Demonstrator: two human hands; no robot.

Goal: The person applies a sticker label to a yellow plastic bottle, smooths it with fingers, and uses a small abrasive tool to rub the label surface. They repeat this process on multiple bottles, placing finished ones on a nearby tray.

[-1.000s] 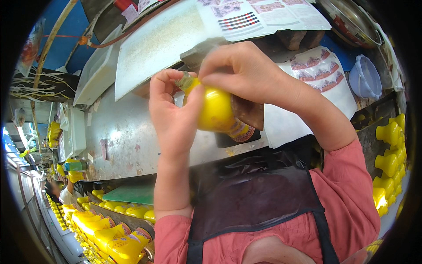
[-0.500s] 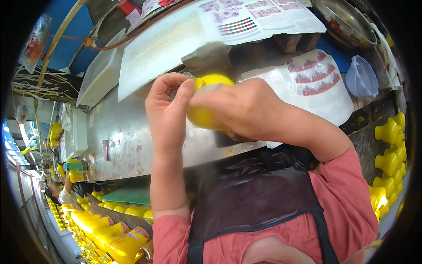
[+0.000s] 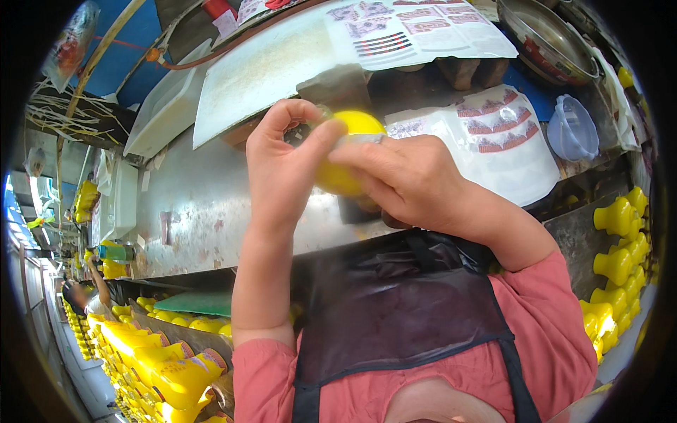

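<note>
Above the metal table, between my hands, is a glossy yellow vessel [image 3: 348,180], its rounded body partly hidden by my fingers. My left hand [image 3: 282,166] is closed at the vessel's left side, fingers curled and thumb pressed against it. A small pale, see-through scrap shows by those fingertips; I cannot make out what it is. My right hand [image 3: 416,173] pinches a flat grey-white piece [image 3: 368,138], like a small scraper, against the vessel's surface. The thumb and fingertips of both hands nearly meet there, slightly blurred.
Printed decal sheets [image 3: 508,158] lie right of the vessel, and more rest on a white board [image 3: 261,84] behind. A lilac bucket [image 3: 572,130] and a metal basin [image 3: 546,35] stand at right. Yellow vessels [image 3: 176,377] line both sides. A person [image 3: 95,299] works at far left.
Both hands and the yellow vessel have shifted slightly right in the picture. My right hand's grey-white piece now shows more clearly against the vessel.
</note>
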